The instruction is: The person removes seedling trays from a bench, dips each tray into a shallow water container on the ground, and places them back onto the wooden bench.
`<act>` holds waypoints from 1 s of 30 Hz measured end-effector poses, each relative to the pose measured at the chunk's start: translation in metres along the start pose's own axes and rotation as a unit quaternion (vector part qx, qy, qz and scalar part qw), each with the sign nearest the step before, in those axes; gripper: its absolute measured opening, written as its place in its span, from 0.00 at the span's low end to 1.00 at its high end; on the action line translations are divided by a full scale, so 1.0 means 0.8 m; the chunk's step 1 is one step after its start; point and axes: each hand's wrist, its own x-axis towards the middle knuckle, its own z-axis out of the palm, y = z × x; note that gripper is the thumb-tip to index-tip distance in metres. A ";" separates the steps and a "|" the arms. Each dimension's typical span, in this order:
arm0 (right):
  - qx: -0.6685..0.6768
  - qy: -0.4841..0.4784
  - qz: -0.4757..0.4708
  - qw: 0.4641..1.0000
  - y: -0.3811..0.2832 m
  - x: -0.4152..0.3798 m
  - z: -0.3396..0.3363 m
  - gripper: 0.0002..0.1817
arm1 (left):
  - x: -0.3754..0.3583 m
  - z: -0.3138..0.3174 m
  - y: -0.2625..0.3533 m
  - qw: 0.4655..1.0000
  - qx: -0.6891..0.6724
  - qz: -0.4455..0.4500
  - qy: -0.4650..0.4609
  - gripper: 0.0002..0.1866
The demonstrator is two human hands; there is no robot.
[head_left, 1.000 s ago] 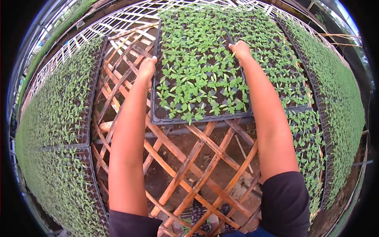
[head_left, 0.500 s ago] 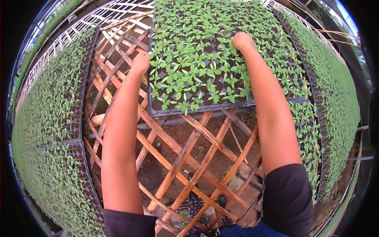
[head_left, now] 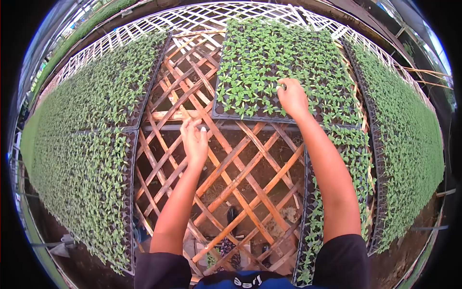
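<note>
My left hand [head_left: 195, 142] is open over the wooden lattice, with its fingers loosely bent and apart, and holds nothing. It is just left of and below the near corner of a black seedling tray [head_left: 250, 117] full of young green plants. Above that tray's right part hovers my right hand [head_left: 292, 98]. Its fingers are curled, with a small gap between thumb and forefinger, and no object shows in it. Green seedlings [head_left: 245, 82] stand upright in the tray cells. Part of the tray is hidden behind my right hand and forearm.
A lattice bench of crossed wooden strips [head_left: 236, 154] carries the trays, with soil and my shoes below. More seedling trays stand at the left [head_left: 86, 164] and far right [head_left: 404, 135]. Another tray [head_left: 332, 188] lies beside my right forearm.
My left hand has let go of the tray's left side and moved back toward me, opening. My right hand has loosened near the tray. The view has shifted back, showing more of the bench.
</note>
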 end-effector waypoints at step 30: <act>-0.132 -0.199 -0.531 0.813 -0.138 -0.537 -0.218 0.17 | -0.222 -0.155 0.514 0.912 0.338 0.124 -0.199 0.14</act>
